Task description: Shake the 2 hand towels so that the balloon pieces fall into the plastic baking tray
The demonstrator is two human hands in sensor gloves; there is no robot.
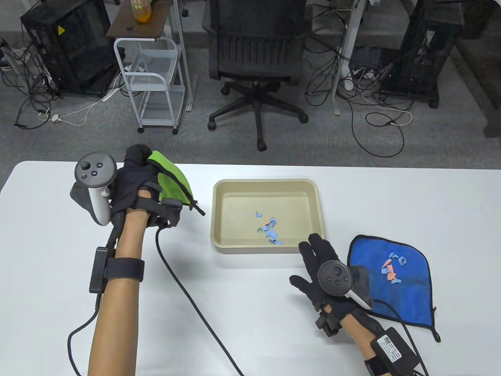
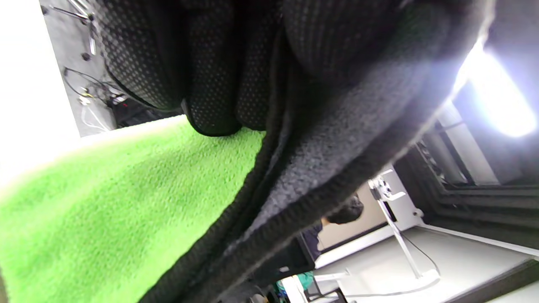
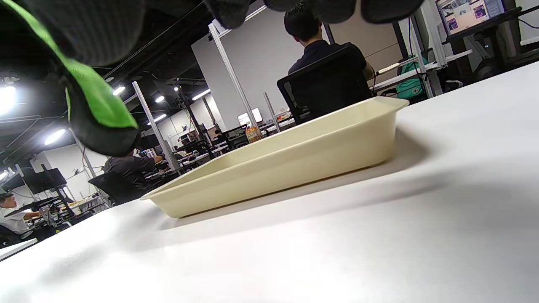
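Evidently the left hand grips the bunched green towel off to the tray's left, probably because its scraps are already emptied: the beige tray on the table holds a small heap of balloon pieces. The right hand rests with fingers spread, holding nothing, beside the flat blue towel, which carries its own pieces.

A black office chair is standing beyond the bench. A white wire cart is standing to its left, cables trailing across the floor.
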